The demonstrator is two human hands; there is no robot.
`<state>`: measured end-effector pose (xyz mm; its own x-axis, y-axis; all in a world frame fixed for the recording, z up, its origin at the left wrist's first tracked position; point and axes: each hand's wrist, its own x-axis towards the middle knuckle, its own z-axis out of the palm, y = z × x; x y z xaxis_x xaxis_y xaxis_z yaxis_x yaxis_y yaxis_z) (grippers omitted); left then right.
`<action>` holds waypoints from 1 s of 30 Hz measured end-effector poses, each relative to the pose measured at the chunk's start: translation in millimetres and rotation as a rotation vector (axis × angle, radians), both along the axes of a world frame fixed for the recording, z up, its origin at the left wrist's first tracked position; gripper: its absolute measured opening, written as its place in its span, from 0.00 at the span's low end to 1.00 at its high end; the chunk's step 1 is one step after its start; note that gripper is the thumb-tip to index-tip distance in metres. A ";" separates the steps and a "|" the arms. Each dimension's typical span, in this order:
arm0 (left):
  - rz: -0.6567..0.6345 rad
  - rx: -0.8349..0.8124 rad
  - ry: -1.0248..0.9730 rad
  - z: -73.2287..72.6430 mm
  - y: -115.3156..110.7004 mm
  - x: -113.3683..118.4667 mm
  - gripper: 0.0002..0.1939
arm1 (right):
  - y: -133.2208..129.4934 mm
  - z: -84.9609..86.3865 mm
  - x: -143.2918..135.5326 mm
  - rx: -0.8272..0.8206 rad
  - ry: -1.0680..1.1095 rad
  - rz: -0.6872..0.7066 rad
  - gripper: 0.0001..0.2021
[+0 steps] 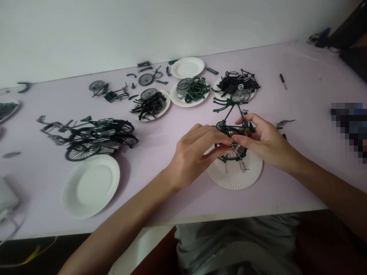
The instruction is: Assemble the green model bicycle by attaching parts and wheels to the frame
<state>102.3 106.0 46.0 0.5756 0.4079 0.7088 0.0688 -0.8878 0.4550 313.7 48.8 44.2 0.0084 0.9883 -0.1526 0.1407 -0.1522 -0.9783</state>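
Observation:
A dark green toy bicycle [229,124], partly built, is held between my two hands above a white paper plate [243,177]. It stands tilted, with its handlebar end up and a spoked wheel low down. My left hand [200,147] pinches near the wheel's hub from the left. From the right, my right hand [260,141] grips the frame, its thumb close to my left fingertips. The fingers cover part of the wheel and frame. On the plate below lie a few thin metal pieces [244,167].
Finished-looking toy bicycles [94,137] stand at left behind a paper plate [90,187]. Farther back are plates of black parts [150,105], green parts [192,91] and more black parts [237,84], plus a bare plate [187,68]. A screwdriver [283,81] lies at right.

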 end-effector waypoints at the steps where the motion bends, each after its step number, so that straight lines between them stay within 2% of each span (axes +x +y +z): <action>1: 0.001 -0.001 0.025 1.1 -0.9 0.0 0.06 | -0.2 -0.2 -0.2 0.008 -0.001 0.002 0.24; 5: -0.024 -0.023 0.109 3.4 -3.7 -0.9 0.05 | -1.5 -1.4 -0.1 0.046 -0.016 0.004 0.23; 14: -0.064 -0.036 0.095 -0.7 -1.0 -1.3 0.09 | -2.4 1.0 -1.1 0.063 -0.025 -0.002 0.22; 25: -0.055 0.010 0.106 0.4 -0.9 -1.8 0.06 | -2.0 2.0 -1.4 0.056 -0.042 0.010 0.21; 30: -0.051 -0.043 0.096 -1.6 -1.2 -1.0 0.08 | -2.5 3.5 -2.1 0.044 -0.047 0.005 0.22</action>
<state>101.3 104.8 44.4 0.6611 0.4049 0.6317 0.0689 -0.8711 0.4862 311.6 46.4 47.6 0.0092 0.9940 -0.1087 0.1869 -0.1085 -0.9764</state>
